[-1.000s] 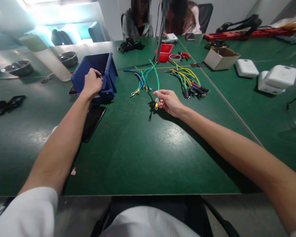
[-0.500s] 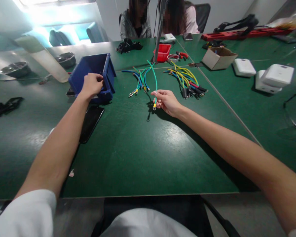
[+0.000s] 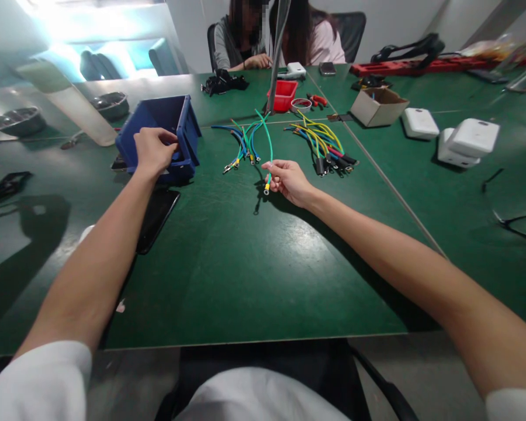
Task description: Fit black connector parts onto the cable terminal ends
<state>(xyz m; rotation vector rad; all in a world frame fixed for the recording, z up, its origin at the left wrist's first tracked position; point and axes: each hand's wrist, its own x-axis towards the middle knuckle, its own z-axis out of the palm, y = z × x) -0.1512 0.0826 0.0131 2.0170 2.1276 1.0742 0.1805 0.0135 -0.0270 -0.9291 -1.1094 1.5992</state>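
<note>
My right hand (image 3: pixel 293 183) pinches a green wire (image 3: pixel 270 143) just above its lower end, where a ring terminal with a yellow sleeve points down over the table. The wire's far end rises toward a loose group of blue and green wires (image 3: pixel 244 146) with terminals. My left hand (image 3: pixel 151 152) reaches over the front of a blue plastic bin (image 3: pixel 191 134), its fingers closed at the bin's opening; what they hold, if anything, is hidden. To the right lies a bundle of yellow, blue and red wires (image 3: pixel 326 140), several with black sleeves.
A black phone (image 3: pixel 158 222) lies below the bin. Behind the wires are a red box (image 3: pixel 283 96), pliers (image 3: pixel 318 100) and a metal pole (image 3: pixel 275 58). On the right are a cardboard box (image 3: pixel 378 111), white devices (image 3: pixel 473 143) and glasses (image 3: pixel 521 225). Two people sit opposite.
The view has shifted slightly, so the table's things appear a little further left. My left fingers have moved slightly at the bin. My right hand keeps its hold on the green wire.
</note>
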